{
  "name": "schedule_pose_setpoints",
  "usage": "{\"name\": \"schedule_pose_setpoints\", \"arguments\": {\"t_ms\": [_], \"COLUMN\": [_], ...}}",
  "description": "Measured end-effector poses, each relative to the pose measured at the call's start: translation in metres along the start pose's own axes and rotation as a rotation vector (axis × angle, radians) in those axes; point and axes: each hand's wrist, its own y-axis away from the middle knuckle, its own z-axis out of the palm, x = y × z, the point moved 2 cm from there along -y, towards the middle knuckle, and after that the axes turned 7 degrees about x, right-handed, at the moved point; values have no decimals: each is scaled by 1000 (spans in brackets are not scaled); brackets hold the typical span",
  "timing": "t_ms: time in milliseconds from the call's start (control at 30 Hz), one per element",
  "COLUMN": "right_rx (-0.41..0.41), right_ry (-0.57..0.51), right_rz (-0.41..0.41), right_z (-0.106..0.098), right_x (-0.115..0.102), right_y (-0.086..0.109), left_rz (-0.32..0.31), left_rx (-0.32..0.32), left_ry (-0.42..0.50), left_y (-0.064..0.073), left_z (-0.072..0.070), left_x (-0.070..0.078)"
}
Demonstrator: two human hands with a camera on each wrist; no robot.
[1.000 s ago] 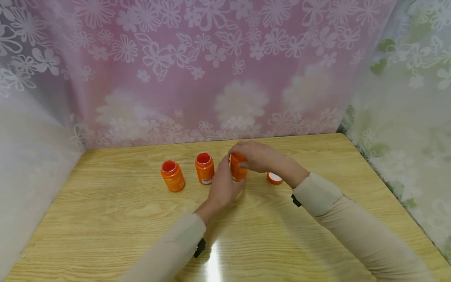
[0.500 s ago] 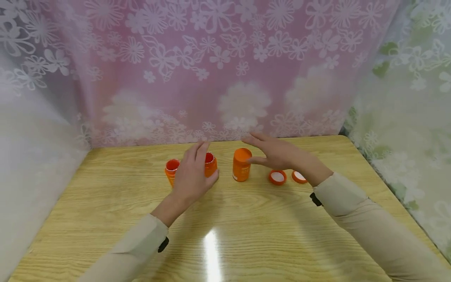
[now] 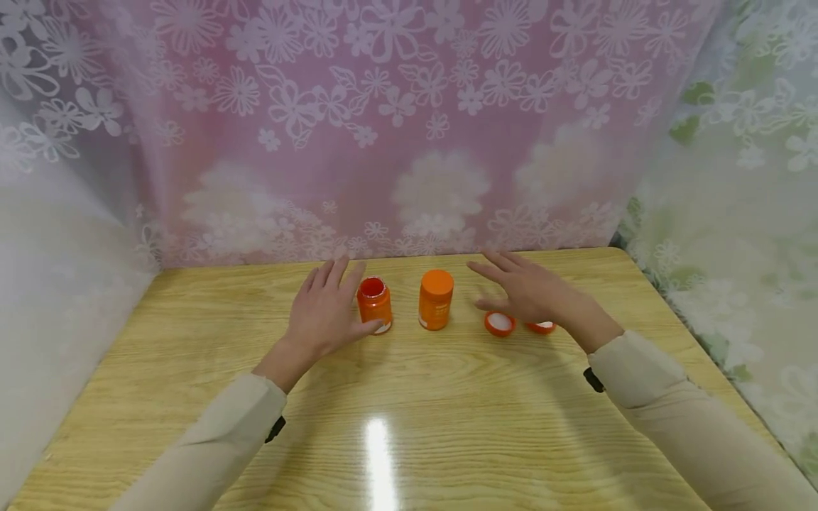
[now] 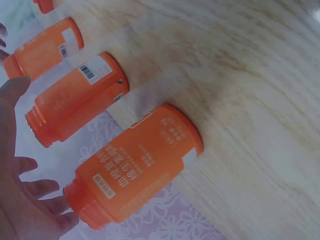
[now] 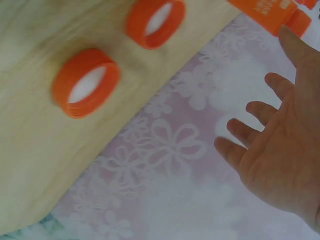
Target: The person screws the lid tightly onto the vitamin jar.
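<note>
My left hand (image 3: 324, 312) is spread with straight fingers over the leftmost orange jar, which it hides in the head view. In the left wrist view that lidless jar (image 4: 137, 167) stands close to the fingers. Beside my left thumb is a second lidless jar (image 3: 374, 306), its red inside showing. To its right stands a third orange jar (image 3: 436, 301) with its lid on. My right hand (image 3: 533, 292), fingers extended and holding nothing, hovers above two orange screw lids: one lid (image 3: 500, 324) shows its white liner, the other lid (image 3: 542, 327) is partly covered by the hand.
The jars and lids form a row along the back of the wooden table (image 3: 447, 411). Behind it hangs a pink flowered cloth (image 3: 434, 142), and a pale green flowered cloth (image 3: 735, 234) lines the right side.
Both hands have let go of the third jar, now standing with its lid on. My left hand has moved left past the second jar to the leftmost one; my right hand has drawn back right.
</note>
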Motion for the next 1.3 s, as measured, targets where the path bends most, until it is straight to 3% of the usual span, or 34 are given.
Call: {"name": "schedule_pose_setpoints", "arguments": {"t_ms": [300,500,733,867,1133,1300], "right_rx": [-3,21,17,22,32,29], "right_ry": [13,56,84,78,69,54], "right_rz": [51,74,99,97,77,68], "right_z": [35,53,62,64,65,68], "right_x": [17,20,23,23,23,23], "right_y": [17,23,26,27,27,24], "left_rz": [14,9,-37,-138,-452,-579], "left_rx": [28,5,14,33,20,-6], "left_ry": [-31,-38,70,221,651,796], "left_y": [3,1,-1,-2,0,4], "left_z": [14,20,24,27,45,57], "left_x": [3,9,17,20,24,23]}}
